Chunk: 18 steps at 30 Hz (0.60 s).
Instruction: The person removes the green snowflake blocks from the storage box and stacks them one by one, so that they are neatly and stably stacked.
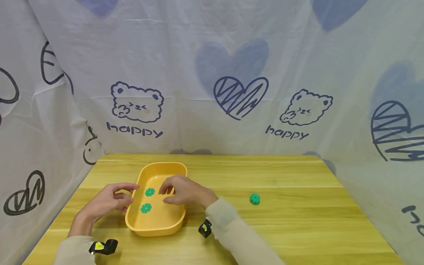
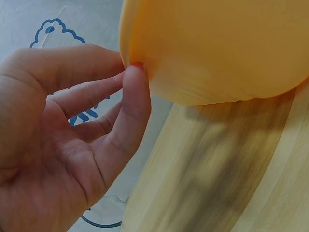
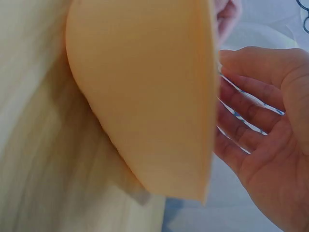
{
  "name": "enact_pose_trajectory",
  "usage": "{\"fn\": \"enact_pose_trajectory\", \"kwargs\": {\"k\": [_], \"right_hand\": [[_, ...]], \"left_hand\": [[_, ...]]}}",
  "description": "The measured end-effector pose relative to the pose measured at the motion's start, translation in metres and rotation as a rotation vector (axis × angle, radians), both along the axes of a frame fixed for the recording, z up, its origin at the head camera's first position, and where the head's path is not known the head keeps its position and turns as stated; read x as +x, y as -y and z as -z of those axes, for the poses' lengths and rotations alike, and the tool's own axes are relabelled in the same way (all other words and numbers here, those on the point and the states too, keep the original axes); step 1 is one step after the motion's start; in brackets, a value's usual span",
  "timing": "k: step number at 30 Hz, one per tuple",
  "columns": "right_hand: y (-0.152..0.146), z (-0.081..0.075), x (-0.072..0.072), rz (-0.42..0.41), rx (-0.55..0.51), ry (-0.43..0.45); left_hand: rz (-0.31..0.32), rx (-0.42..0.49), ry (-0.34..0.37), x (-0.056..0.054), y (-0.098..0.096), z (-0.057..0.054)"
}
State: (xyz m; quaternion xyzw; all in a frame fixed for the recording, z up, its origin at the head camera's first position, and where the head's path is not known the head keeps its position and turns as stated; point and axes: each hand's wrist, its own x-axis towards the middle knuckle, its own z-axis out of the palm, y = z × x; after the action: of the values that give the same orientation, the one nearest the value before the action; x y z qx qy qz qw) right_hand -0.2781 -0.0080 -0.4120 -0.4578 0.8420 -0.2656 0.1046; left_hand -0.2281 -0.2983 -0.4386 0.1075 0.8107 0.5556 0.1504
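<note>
A yellow tray (image 1: 155, 232) with rounded corners stands on the left part of the table. Two flat green flower-shaped pieces (image 1: 146, 208) lie inside it. At its left rim my left hand (image 1: 107, 200) pinches the edge; the left wrist view has the thumb (image 2: 136, 96) against the outer wall and the index finger reaching over the rim. Above the tray's right half, my right hand (image 1: 182, 190) reaches in over the rim, thumb and fingers apart and bent downward with nothing visible between them. In the right wrist view the tray wall (image 3: 140, 96) hides those fingertips.
Right of the tray, a small stack of green flower-shaped pieces (image 1: 254, 199) sits on the wooden table (image 1: 298, 228). White cloth (image 1: 195, 121) printed with hearts and bears hangs behind and at both sides. Each sleeve has a small black wrist camera (image 1: 205, 228) near it.
</note>
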Motion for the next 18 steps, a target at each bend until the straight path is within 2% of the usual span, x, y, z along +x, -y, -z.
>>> {"fn": "enact_pose_trajectory", "kwargs": {"k": [8,14,18], "right_hand": [[0.026,0.017,0.002,0.003,0.060,-0.010],[0.043,0.027,0.005,0.027,0.086,0.021],[0.054,0.035,0.007,-0.003,0.099,-0.019]], "left_hand": [[0.015,0.021,-0.004,-0.001,0.002,0.002],[0.024,0.023,-0.015,-0.001,0.002,0.003],[0.015,0.016,-0.006,-0.001,0.002,0.002]]}}
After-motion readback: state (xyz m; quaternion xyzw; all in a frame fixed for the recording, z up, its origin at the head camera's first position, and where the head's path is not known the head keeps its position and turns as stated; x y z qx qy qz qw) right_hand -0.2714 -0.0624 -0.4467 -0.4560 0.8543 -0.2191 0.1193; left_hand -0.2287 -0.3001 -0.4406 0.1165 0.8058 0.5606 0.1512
